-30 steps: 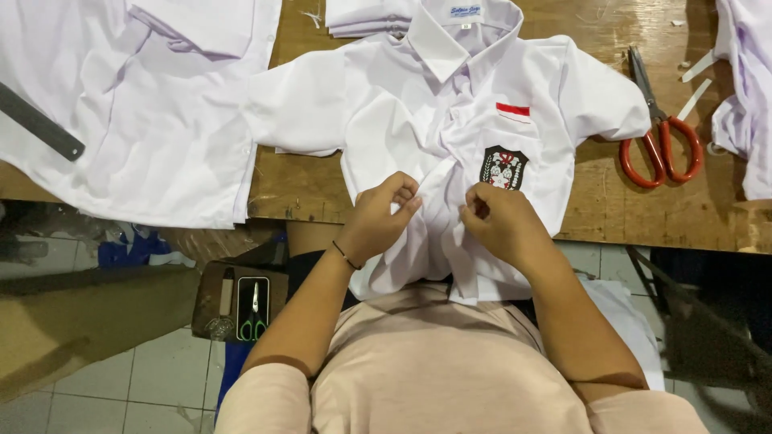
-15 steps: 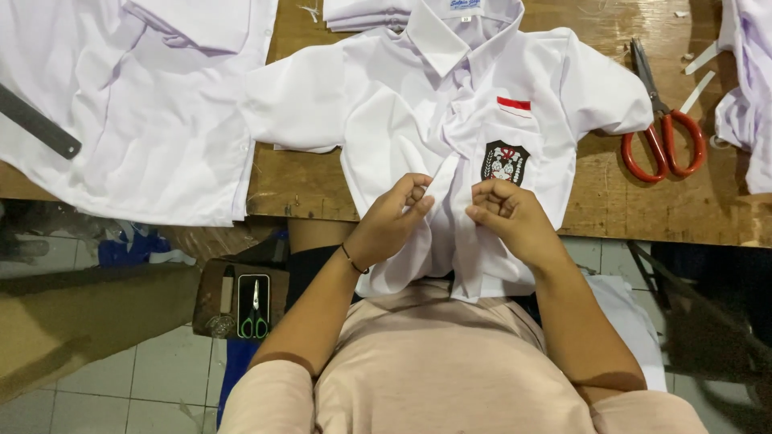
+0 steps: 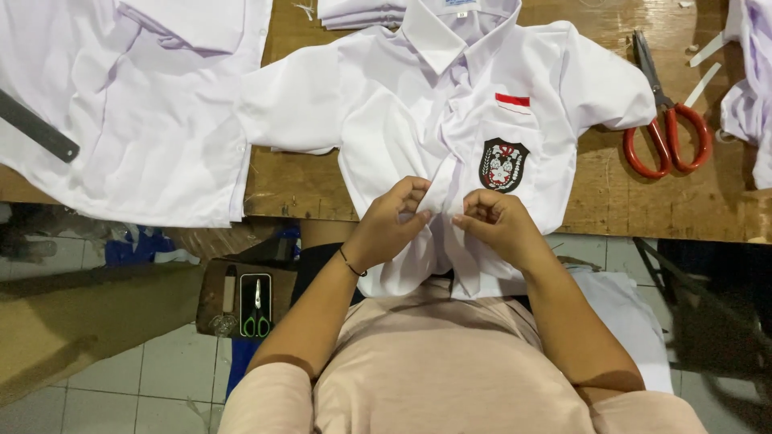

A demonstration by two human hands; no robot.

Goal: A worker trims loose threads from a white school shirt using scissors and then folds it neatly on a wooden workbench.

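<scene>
Far left, a second white shirt [image 3: 137, 112] lies spread over the wooden table [image 3: 611, 201], with a dark metal ruler [image 3: 36, 126] resting across it. Below the table edge, by your knee, a small tray [image 3: 241, 299] carries green-handled snips [image 3: 256, 309].

Now to the middle, and here's the action: the white uniform shirt [image 3: 386, 104] lies face up, collar away from you, hem hanging off the table edge into your lap. Your left hand [image 3: 392, 222] has its fingers curled tight, pinching one edge of the front placket just below the chest. Your right hand [image 3: 497, 225] mirrors it, fingertips closed on the opposite edge, the two hands nearly touching over the opening.

Reading the shirt: the front looks closed from the collar down to about the black crest badge [image 3: 503, 165] on the pocket, and the red-and-white strip [image 3: 512, 100] sits flat above it. So, by my judgement, the upper part is fastened and you're at mid-chest, with the lower front towards the hem not yet closed. Whether a button sits between your fingers, I can't tell; your knuckles hide it.

Right side: red-handled scissors [image 3: 663, 120] lie on the bare wood, well apart from your hands, and more white cloth [image 3: 748, 88] bunches at the edge.
</scene>
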